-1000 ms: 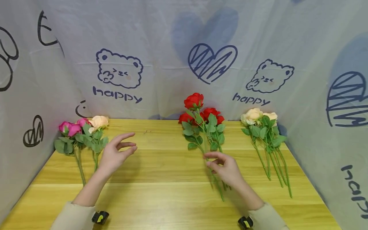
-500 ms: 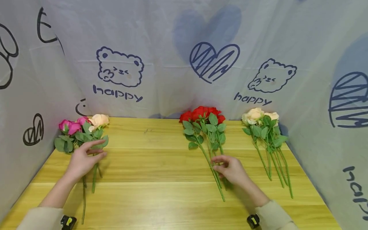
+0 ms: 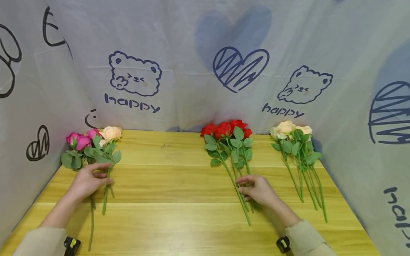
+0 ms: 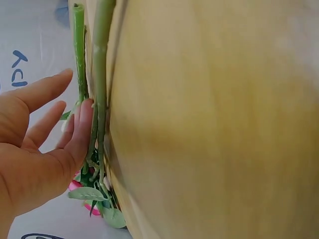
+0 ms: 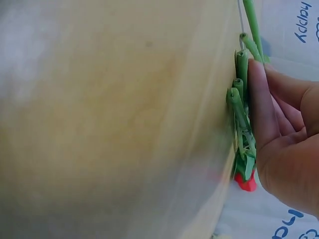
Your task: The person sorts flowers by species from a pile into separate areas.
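Fingers relaxed and released, the left hand [image 3: 88, 181] is beside a peach rose [image 3: 110, 134]; whether the right hand [image 3: 258, 190] pinches the red roses [image 3: 224, 130] cannot be told. Stems [image 3: 245, 213] lie finger-ward, presumably for easy reach.

clear middle tabletop [image 3: 157, 185], stems [image 3: 105, 197] both sides

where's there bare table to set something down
The widest bare patch of table lies between the left hand and peach rose, and the right hand and red roses. A narrower gap, red roses to cream roses, is partly taken by the right hand. Crowded: far left, pink roses bunched with the peach one.
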A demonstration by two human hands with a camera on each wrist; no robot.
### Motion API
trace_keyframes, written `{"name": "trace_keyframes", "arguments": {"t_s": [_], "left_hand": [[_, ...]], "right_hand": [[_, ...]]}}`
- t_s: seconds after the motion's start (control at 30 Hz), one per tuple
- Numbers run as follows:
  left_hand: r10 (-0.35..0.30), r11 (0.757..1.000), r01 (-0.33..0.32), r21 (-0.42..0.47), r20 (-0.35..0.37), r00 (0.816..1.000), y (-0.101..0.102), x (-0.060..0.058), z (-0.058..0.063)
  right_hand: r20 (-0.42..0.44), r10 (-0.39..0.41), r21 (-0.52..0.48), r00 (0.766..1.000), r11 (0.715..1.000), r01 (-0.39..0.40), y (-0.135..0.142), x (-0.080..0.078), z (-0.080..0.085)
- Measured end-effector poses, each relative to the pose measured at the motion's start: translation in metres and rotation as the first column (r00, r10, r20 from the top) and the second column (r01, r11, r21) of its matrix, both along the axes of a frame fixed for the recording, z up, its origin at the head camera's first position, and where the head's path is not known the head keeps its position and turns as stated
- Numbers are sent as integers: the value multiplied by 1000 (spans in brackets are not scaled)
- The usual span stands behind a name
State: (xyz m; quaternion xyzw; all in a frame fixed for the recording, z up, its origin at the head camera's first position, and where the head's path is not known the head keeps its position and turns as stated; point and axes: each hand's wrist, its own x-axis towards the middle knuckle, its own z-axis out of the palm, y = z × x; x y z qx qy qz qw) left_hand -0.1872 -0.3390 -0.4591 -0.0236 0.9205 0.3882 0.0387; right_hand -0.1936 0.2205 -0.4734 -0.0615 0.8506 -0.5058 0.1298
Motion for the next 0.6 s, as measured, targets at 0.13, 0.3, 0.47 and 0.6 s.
{"name": "trace_keyframes", "arguments": {"t_s": [0.13, 0.3, 0.47, 0.6], "left_hand": [[-6, 1000, 6, -3, 7, 1000, 0, -1, -1], [-11, 1000, 11, 17, 2, 1000, 2, -1, -1], [-12, 999, 11, 48, 14, 1000, 2, 0, -1], [-7, 997, 5, 73, 29, 1000, 0, 1, -1]], "right_hand": [[36, 13, -29, 999, 1000, -12, 1, -1, -1], [53, 29, -59, 998, 998, -26, 2, -2, -1], [74, 25, -65, 997, 998, -21, 2, -2, -1], [87, 21, -66, 996, 998, -15, 1, -1, 0]]}}
